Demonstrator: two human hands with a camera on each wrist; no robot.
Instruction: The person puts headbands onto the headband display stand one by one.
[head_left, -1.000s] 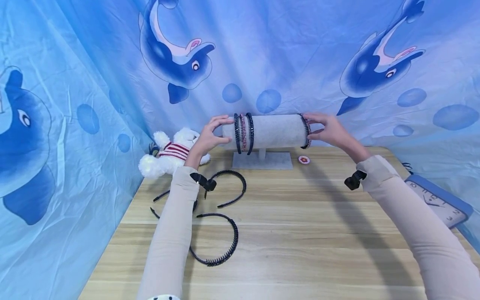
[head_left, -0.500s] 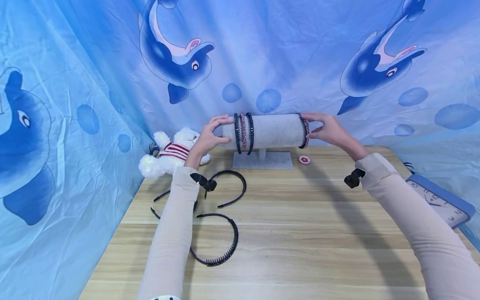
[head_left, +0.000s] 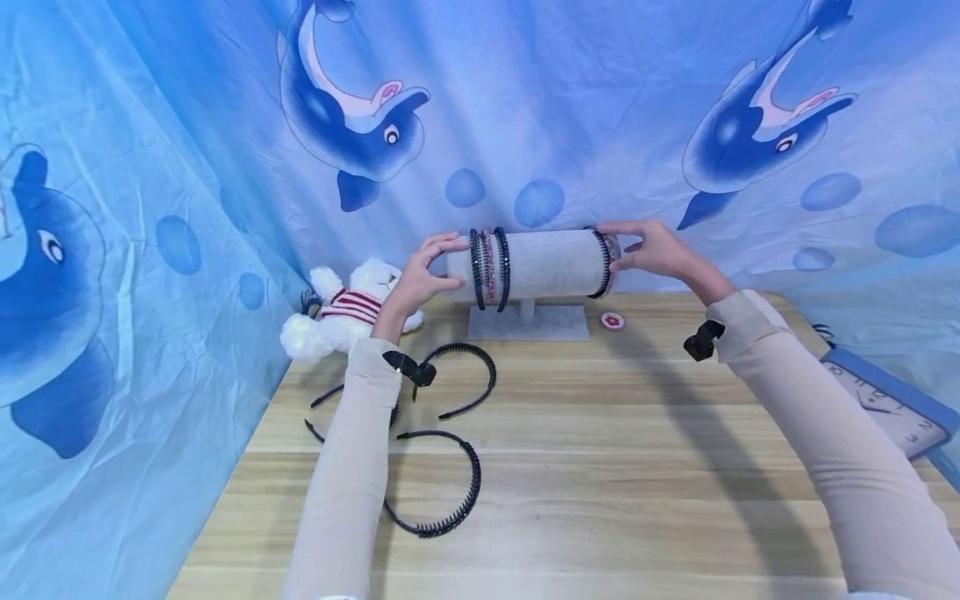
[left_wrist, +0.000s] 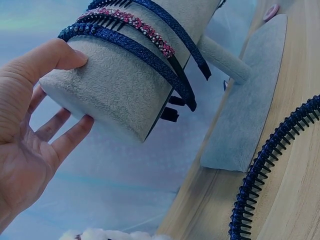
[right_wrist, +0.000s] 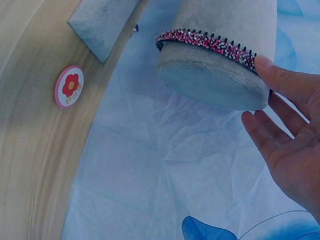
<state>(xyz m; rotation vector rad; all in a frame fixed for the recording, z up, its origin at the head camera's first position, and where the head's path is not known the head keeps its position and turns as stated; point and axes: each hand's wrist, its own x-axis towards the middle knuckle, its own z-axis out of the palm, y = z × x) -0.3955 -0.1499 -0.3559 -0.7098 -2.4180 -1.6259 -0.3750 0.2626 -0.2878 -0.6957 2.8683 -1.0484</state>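
Note:
A grey velvet display roll (head_left: pixel 547 265) (left_wrist: pixel 125 85) (right_wrist: pixel 225 75) stands on its base (head_left: pixel 528 323) at the back of the wooden table (head_left: pixel 615 467). Three headbands (head_left: pixel 489 268) ring its left part: a blue glitter one (left_wrist: pixel 135 50), a pink beaded one (left_wrist: pixel 135 20) and a dark one (left_wrist: pixel 175 25). My left hand (head_left: pixel 442 262) (left_wrist: pixel 77 90) grips the roll's left end, thumb on top, fingers below. A pink beaded headband (head_left: pixel 604 265) (right_wrist: pixel 210 42) sits at the right end. My right hand (head_left: pixel 633 250) (right_wrist: pixel 255 92) touches it with the thumb tip, fingers straight.
Two black toothed headbands (head_left: pixel 461 379) (head_left: pixel 442 492) lie on the table's left, one showing in the left wrist view (left_wrist: pixel 270 160). A white plush bear (head_left: pixel 345 308) sits at the back left, a flower badge (head_left: pixel 612 320) (right_wrist: pixel 69 86) beside the base, a clock (head_left: pixel 885 408) at right.
My right hand has pushed the pink beaded headband a little leftward onto the roll's right end. The left hand has stayed on the left end.

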